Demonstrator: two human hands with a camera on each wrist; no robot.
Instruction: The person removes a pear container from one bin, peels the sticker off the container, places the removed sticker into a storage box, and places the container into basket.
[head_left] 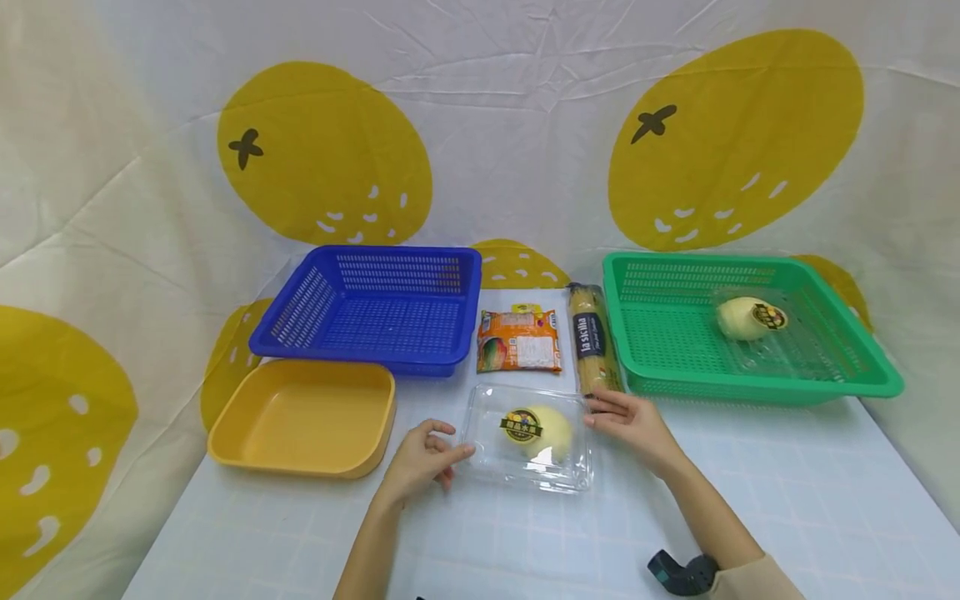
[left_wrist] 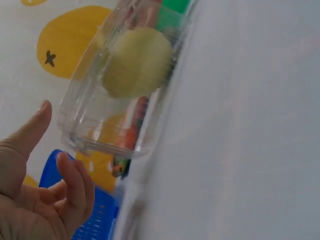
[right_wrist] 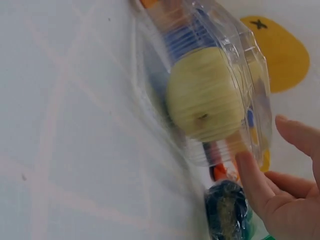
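Here the clear box (head_left: 529, 436) lies between both hands (head_left: 525, 442).

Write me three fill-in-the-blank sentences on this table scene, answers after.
1. The second boxed fruit lies in the ____ basket.
2. The clear box between the left hand and right hand holds a pale ____ fruit.
3. The blue basket stands behind the ____ tray.

Missing words: green; yellow; yellow

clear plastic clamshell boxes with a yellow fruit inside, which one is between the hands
The clear plastic clamshell box on the white table, between the left hand and right hand. The other clamshell box lies in the green plastic basket.
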